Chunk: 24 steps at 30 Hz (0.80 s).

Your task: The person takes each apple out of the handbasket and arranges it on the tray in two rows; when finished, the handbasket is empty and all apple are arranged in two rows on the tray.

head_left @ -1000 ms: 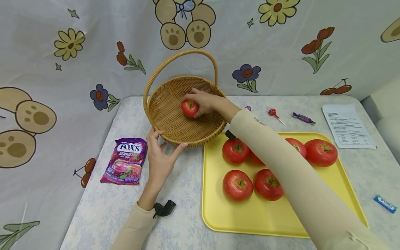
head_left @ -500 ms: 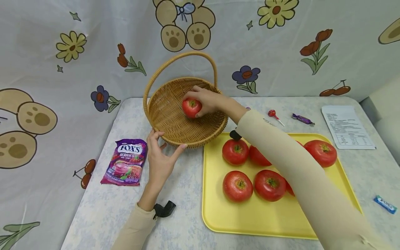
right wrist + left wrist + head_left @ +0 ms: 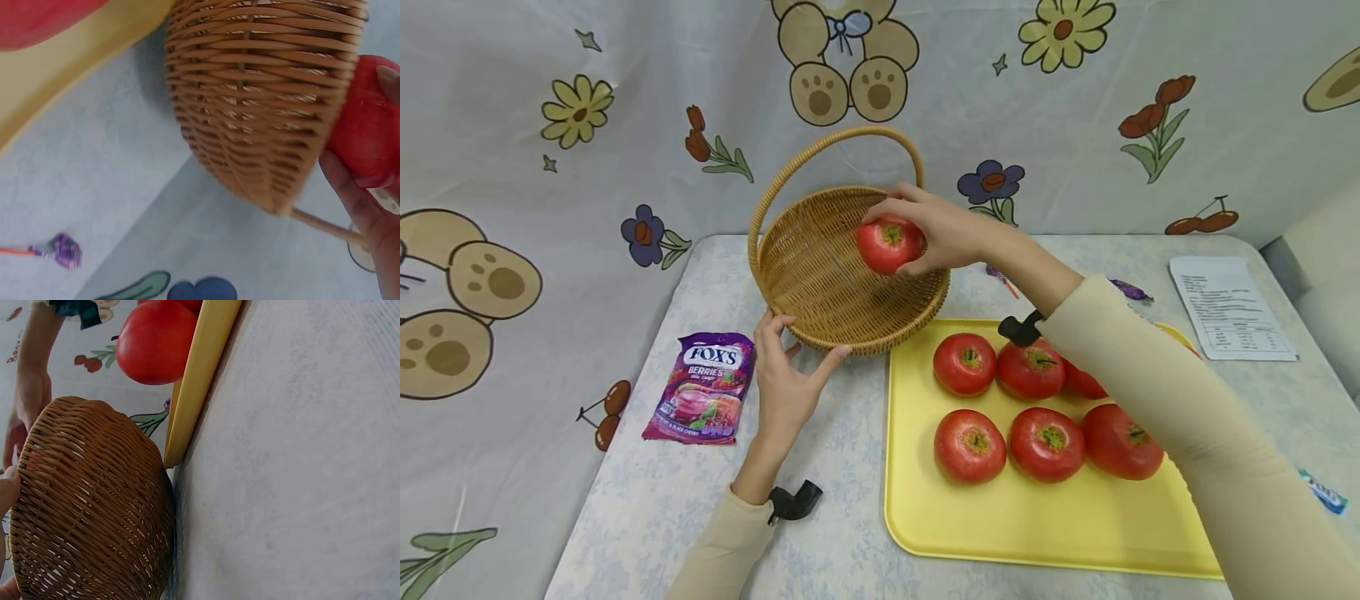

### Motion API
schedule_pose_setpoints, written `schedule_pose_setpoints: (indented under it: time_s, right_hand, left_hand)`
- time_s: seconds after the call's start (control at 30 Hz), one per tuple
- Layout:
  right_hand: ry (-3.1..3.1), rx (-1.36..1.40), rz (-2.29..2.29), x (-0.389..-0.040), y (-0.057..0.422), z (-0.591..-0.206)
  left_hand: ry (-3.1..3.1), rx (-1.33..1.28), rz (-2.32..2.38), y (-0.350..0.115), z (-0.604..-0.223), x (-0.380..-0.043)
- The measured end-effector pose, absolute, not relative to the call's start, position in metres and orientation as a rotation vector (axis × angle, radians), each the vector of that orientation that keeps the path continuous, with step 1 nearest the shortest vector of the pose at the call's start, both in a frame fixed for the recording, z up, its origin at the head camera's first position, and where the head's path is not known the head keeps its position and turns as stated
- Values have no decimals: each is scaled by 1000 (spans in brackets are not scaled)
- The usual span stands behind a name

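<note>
My right hand (image 3: pixel 946 232) grips a red apple (image 3: pixel 886 245) between thumb and fingers, over the right side of the wicker basket (image 3: pixel 820 279). In the right wrist view the apple (image 3: pixel 365 128) shows beside the basket's rim, with fingers around it. The basket tilts toward me, its handle standing up at the back. My left hand (image 3: pixel 784 379) holds the near left rim, thumb and fingers spread along it. The woven outside of the basket (image 3: pixel 94 506) fills much of the left wrist view, where only bits of the left fingers appear.
A yellow tray (image 3: pixel 1000 529) with several red apples (image 3: pixel 1047 444) lies right of the basket. A purple candy bag (image 3: pixel 703 387) lies left. Behind the tray are a lollipop (image 3: pixel 65 251), a purple-wrapped candy (image 3: pixel 1129 289) and a printed white sheet (image 3: pixel 1232 308); a blue wrapper (image 3: pixel 1324 492) lies far right.
My right hand has carried the apple from inside the basket up and to the right, toward the rim. The left hand and the basket stay about where they were.
</note>
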State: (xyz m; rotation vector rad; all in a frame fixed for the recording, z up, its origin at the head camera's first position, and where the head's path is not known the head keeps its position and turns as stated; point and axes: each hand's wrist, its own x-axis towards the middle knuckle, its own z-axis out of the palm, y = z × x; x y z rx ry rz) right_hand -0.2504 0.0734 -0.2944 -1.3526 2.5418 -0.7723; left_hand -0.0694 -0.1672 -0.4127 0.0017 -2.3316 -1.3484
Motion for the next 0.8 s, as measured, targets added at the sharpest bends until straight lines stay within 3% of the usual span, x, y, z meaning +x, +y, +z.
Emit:
schedule_pose_setpoints:
  time_s: [0.43,0.8]
  right_hand:
    - [2617,-1447,-842,-214,130,-277]
    - [2714,-1352,-808,-178,187,-284]
  left_hand:
    - [-2335,12,-1362,-168,-413,-69]
    - [-2333,0,-1372,-168,-413,-70]
